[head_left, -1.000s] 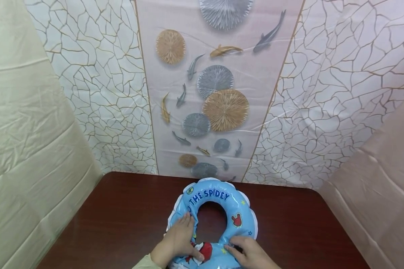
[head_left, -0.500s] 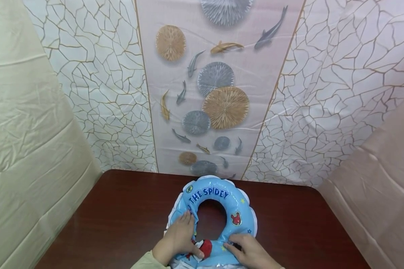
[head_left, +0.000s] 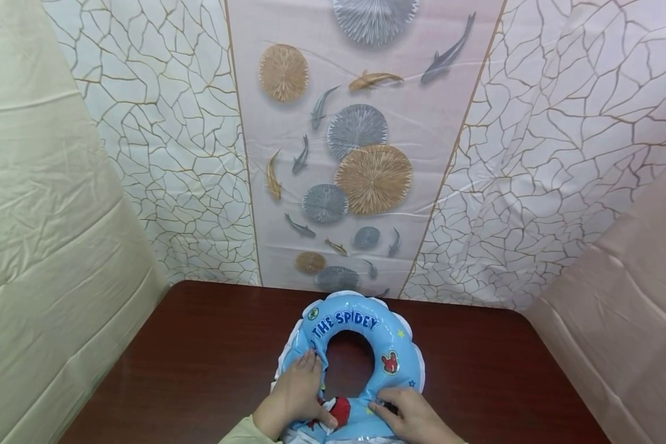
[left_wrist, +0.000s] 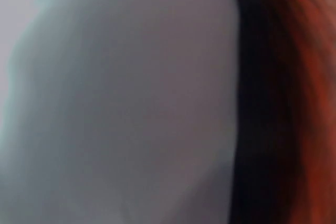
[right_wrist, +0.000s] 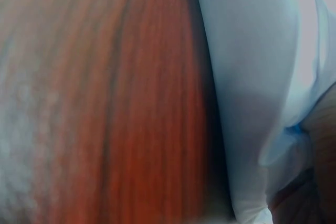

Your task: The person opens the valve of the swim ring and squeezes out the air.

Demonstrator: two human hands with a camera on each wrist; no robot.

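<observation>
"Ring (head_left: pixel 388 336) and hands, in the head view?"

"It lies on the table (head_left: pixel 477 370), near half between them. The left hand (head_left: pixel 296 391) rests across its left side, fingers together, thumb apart, presumably to steady soft vinyl. The right hand (head_left: pixel 411 414) pinches its near right part between bent thumb and forefinger, likely for finer control."

"Left wrist?"

"Blurred pale ring left, table right; finger state unclear."

"Right wrist?"

"Table left, ring right, meeting shadowed fingers (right_wrist: pixel 323 135) at the far right; their grip can't be told."
</observation>
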